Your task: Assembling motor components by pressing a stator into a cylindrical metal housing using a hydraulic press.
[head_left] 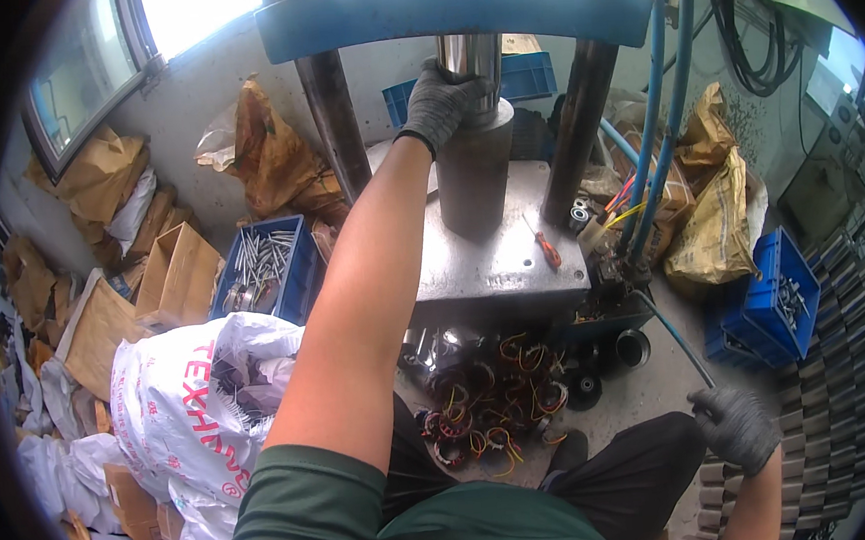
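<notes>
My left hand (438, 103), in a grey knit glove, is closed around a shiny metal cylinder (483, 58) under the blue crossbeam (454, 10) of a press. Its thumb lies across the cylinder's front. The cylinder stands upright on a thicker, dull grey cylinder (473, 179), which rests on the press's metal bed (433, 270). My right hand (737, 429), gloved alike, grips the end of a long, thin lever (673, 331) at the lower right. The lever slants up toward the press's right side. A screwdriver (548, 250) with an orange handle lies on the bed.
Copper-wound stators (492, 406) with coloured wires lie on the floor below the bed. A blue bin (270, 266) of metal shafts and a white woven sack (186, 408) stand left. Blue bins (770, 296) and stacked metal parts (851, 371) stand right. Blue hoses (664, 103) hang beside the press.
</notes>
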The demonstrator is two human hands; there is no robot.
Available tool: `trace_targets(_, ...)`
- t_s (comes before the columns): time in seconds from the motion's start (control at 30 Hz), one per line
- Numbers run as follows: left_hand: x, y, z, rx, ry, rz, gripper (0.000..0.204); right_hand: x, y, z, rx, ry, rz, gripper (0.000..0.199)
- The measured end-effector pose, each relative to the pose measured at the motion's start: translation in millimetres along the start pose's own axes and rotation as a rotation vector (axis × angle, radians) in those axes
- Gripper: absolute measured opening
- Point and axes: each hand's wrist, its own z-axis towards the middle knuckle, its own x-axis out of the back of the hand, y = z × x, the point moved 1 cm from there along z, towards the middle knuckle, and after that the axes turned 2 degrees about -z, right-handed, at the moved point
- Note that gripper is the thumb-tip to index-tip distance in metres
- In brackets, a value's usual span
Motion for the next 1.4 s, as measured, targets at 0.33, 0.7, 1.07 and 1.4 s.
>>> trace_targets(0.33,3,12,-7,0.020,0.001,0.024,0.073,2,0,1,0.028,-0.101,-0.044,0.025)
trace_targets(0.7,1,11,-8,0.030,-0.007,0.052,0.072,5,3,1,0.005,0.027,0.110,0.025)
trace_targets(1.07,-2,24,-14,0.034,-0.012,0.066,0.075,12,9,15,0.107,0.433,-0.017,0.023)
trace_targets(1.4,-1,5,1,-0.113,-0.008,-0.050,0.080,101,24,192,0.049,0.796,-0.214,0.023)
